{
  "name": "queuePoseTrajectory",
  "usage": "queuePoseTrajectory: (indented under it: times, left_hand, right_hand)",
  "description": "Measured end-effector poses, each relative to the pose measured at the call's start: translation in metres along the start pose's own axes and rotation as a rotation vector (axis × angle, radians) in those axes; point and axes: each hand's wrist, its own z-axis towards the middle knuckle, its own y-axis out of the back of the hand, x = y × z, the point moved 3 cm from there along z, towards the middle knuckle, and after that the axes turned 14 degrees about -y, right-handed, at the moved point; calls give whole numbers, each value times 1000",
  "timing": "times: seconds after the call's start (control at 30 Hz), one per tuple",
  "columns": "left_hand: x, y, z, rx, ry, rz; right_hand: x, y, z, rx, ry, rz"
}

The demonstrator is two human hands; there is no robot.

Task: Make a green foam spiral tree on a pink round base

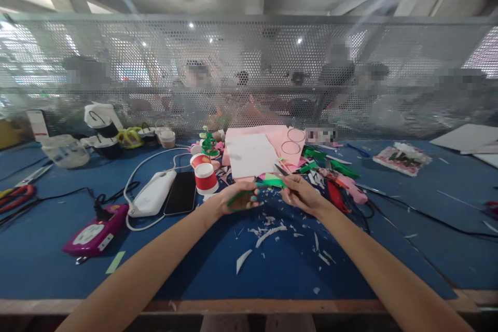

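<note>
- Left hand (pixel 239 197): palm turned up, fingers curled, fingertips closed on one end of a green strip (pixel 273 182). Another green piece (pixel 236 200) shows against the palm.
- Right hand (pixel 300 194): fingers drawn narrow in a pinch at the strip's other end.
- Strip's place: in the air between both hands, over the near-middle of the blue table (pixel 194 275), just short of the white sheet (pixel 249 154) that lies on pink paper (pixel 292 140).
- Dark pointed thing (pixel 279 169) just above the right fingertips; perhaps a blade tip, but too small here to tell what it is, or whether the hand holds it.
- Step in hand, as I judge it: close two-handed handling of the strip, cutting or shaping not distinguishable.
- Next move would call for a steady left pinch, the strip kept flat, and the right fingertips clear of any edge.
- Below the hands: white paper scraps (pixel 271 236) strewn about.
- Left of the hands: red-and-white cup (pixel 206 179), black phone (pixel 181 193); farther back, a small green tree-shaped figure (pixel 209 144).
- Right of the hands: red object (pixel 336 195) near the forearm, among clutter.
</note>
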Motion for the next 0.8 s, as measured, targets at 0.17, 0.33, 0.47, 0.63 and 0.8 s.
queuePoseTrajectory:
  times: [0.17,0.33,0.47,0.63,0.8]
  left_hand:
    - [9,0,7,218,-65,252]
    - [16,-7,6,128,-166,390]
    - [19,-15,5,37,-230,411]
    - [19,-19,6,87,-388,566]
    - [15,-20,1,110,-608,1087]
  right_hand:
    - [10,1,-2,-15,15,119]
    - [18,6,-7,0,24,283]
    - [18,6,-8,26,35,466]
    - [12,8,-3,9,62,476]
    - [9,13,-1,2,84,493]
